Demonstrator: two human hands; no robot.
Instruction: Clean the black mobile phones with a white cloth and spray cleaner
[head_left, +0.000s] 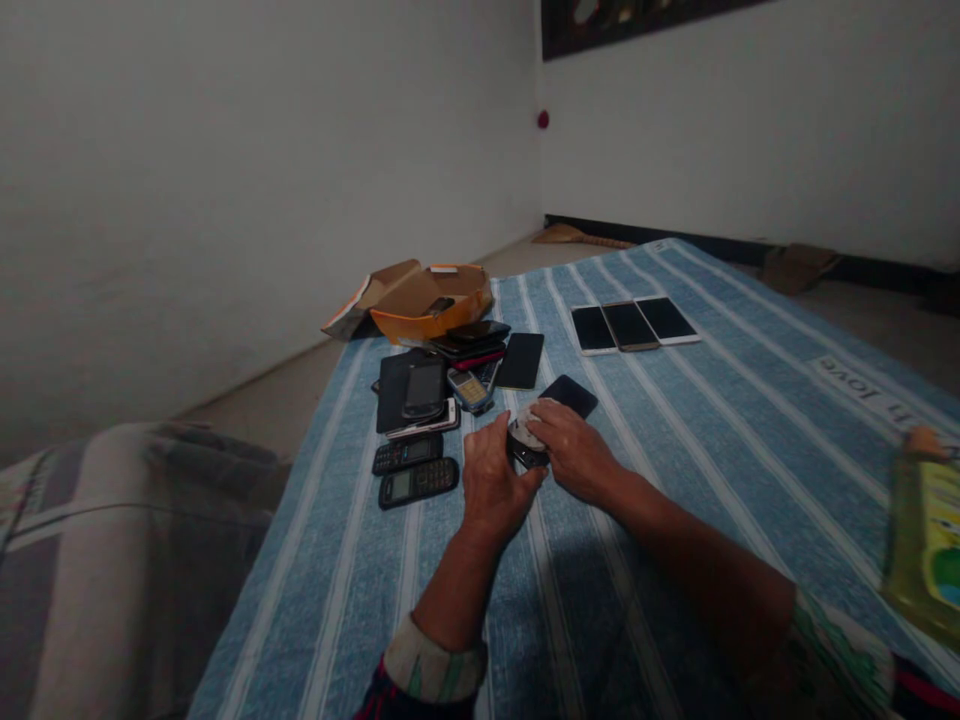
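My left hand (pixel 495 470) grips the left side of a small dark mobile phone (pixel 529 456) low over the cloth. A pale, crumpled wipe (pixel 526 425) lies against the phone's top, and my right hand (pixel 574 450) presses it there with bent fingers. Just behind my right hand rests a dark smartphone (pixel 571 395), partly covered by the fingers. To the left, two black keypad phones (pixel 417 482) lie side by side near a pile of phones, with a black touchscreen phone (pixel 424 388) and a blue-grey keypad phone (pixel 470 390) on it.
An open orange cardboard box (pixel 435 318) stands behind the pile. Three smartphones (pixel 631 326) lie in a row at the back right. A bottle of yellow-green liquid (pixel 926 540) is at the right edge. The striped blue cloth (pixel 660 480) covers the surface; a draped seat (pixel 127 560) is left.
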